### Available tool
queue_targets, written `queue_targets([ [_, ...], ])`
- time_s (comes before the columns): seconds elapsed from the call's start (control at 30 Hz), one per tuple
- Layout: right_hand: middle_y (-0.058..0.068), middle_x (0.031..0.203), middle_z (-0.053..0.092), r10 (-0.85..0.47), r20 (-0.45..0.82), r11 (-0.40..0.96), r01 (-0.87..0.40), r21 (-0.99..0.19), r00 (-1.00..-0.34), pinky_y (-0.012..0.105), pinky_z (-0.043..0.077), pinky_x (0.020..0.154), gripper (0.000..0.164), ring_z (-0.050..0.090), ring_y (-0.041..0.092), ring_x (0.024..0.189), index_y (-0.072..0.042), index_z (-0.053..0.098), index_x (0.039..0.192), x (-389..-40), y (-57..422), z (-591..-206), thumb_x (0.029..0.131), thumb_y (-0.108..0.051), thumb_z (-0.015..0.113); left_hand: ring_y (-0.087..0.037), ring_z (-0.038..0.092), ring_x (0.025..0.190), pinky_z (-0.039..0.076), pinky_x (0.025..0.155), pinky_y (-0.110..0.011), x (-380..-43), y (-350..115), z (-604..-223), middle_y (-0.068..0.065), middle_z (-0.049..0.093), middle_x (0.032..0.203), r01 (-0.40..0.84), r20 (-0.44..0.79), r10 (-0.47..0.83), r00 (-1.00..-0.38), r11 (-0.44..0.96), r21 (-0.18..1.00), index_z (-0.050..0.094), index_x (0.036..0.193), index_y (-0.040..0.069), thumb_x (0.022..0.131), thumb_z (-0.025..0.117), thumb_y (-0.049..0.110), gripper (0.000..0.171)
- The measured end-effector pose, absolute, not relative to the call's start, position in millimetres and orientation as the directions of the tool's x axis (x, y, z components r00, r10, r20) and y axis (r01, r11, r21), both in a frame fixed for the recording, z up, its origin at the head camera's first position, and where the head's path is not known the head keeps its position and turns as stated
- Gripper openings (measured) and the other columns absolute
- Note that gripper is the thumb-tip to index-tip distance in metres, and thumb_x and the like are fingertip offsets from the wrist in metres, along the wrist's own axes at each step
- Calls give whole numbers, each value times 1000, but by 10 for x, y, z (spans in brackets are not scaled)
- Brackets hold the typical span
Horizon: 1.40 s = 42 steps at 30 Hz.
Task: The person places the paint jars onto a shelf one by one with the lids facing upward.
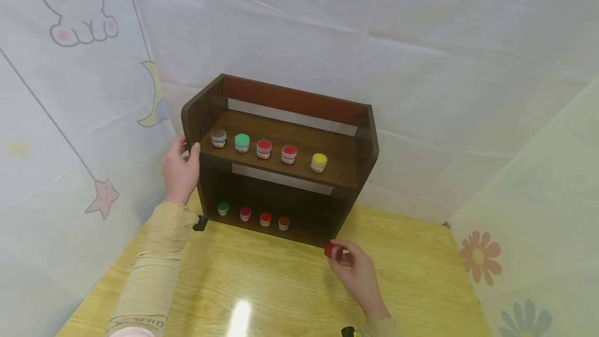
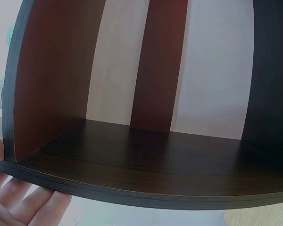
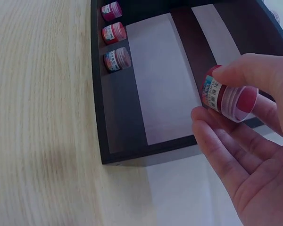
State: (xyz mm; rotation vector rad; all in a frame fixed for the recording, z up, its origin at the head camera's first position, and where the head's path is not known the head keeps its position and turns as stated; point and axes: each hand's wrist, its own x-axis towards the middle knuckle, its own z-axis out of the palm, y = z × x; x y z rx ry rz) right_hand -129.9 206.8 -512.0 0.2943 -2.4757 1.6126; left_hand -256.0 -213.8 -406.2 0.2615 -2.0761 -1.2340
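Note:
My right hand (image 1: pixel 357 277) pinches a small red paint jar (image 1: pixel 333 251) between thumb and fingers, just off the front right bottom corner of a dark wooden two-tier shelf (image 1: pixel 290 176). In the right wrist view the jar (image 3: pixel 221 96) is tilted on its side, its label and clear lid rim showing. At the shelf's left side panel, my left hand (image 1: pixel 181 170) grips the edge, thumb in front; in the left wrist view its fingers (image 2: pixel 40 205) lie along the panel's outer face. On the lower tier stand green, magenta, red and brown jars (image 1: pixel 283 223).
Several paint jars line the upper tier, from a brown one (image 1: pixel 218 138) at left to a yellow one (image 1: pixel 318 163) at right. The shelf stands on a yellowish wooden table (image 1: pixel 271 280). Printed cloth (image 1: pixel 468 92) hangs behind and at both sides.

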Motion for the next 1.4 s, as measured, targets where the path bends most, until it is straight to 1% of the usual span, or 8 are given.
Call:
queue_targets([
  [0.13, 6, 108, 71, -69, 237, 407, -244, -880, -969, 28, 59, 73, 40, 71, 19, 82, -8, 70, 119, -1340, 2031, -5087, 83, 3, 82, -38, 68, 109, 52, 93, -53, -2560, -2143, -4068, -22, 68, 122, 173, 468, -491, -735, 531, 829, 63, 126, 0, 104, 58, 25, 34],
  [0.27, 5, 106, 71, -68, 236, 406, -243, -881, -969, 29, 59, 73, 38, 71, 19, 81, -10, 71, 115, -1372, 2002, -5082, 82, 5, 82, -39, 68, 107, 52, 93, -53, -2563, -2148, -4074, -23, 68, 122, 174, 471, -494, -731, 532, 829, 63, 126, 0, 103, 58, 26, 35],
  [0.4, 5, 105, 71, -66, 238, 411, -244, -878, -969, 29, 59, 73, 37, 70, 19, 79, -9, 71, 113, -1402, 1973, -5093, 81, 5, 82, -39, 68, 108, 52, 93, -53, -2562, -2150, -4075, -23, 68, 122, 175, 471, -496, -730, 530, 830, 63, 126, 0, 103, 58, 26, 35],
  [0.53, 2, 100, 71, -71, 255, 437, -260, -861, -964, 29, 58, 73, 35, 69, 17, 79, -7, 71, 114, -1442, 1940, -5094, 82, 1, 82, -38, 68, 110, 52, 93, -54, -2573, -2154, -4084, -22, 68, 123, 175, 472, -497, -728, 531, 829, 63, 126, 0, 104, 58, 26, 35],
  [0.73, -3, 95, 72, -85, 269, 460, -277, -843, -959, 28, 58, 72, 31, 69, 14, 80, -10, 73, 115, -1510, 1896, -5053, 85, -6, 82, -38, 68, 110, 52, 93, -53, -2582, -2159, -4089, -22, 68, 122, 175, 474, -496, -727, 533, 827, 64, 126, 0, 103, 58, 26, 35],
  [0.97, -1, 88, 69, -65, 260, 473, -259, -842, -964, 26, 58, 69, 27, 66, 15, 76, -10, 73, 111, -1591, 1855, -5026, 85, -9, 83, -39, 68, 109, 53, 93, -54, -2568, -2147, -4076, -23, 68, 122, 181, 473, -491, -731, 530, 829, 64, 125, 0, 103, 58, 26, 34],
  [1.17, 0, 87, 70, -55, 266, 452, -262, -852, -962, 26, 58, 67, 25, 66, 16, 74, -11, 72, 107, -1656, 1813, -5036, 85, -12, 84, -39, 69, 106, 53, 92, -53, -2564, -2149, -4080, -24, 68, 122, 182, 472, -493, -731, 526, 831, 64, 125, 0, 103, 59, 26, 34],
  [1.4, 3, 96, 69, -44, 298, 435, -286, -854, -954, 25, 58, 66, 29, 66, 16, 75, -10, 73, 107, -1718, 1731, -5037, 82, -9, 87, -39, 68, 109, 52, 93, -54, -2558, -2146, -4070, -23, 68, 122, 176, 467, -493, -734, 526, 832, 64, 125, 0, 103, 58, 27, 35],
])
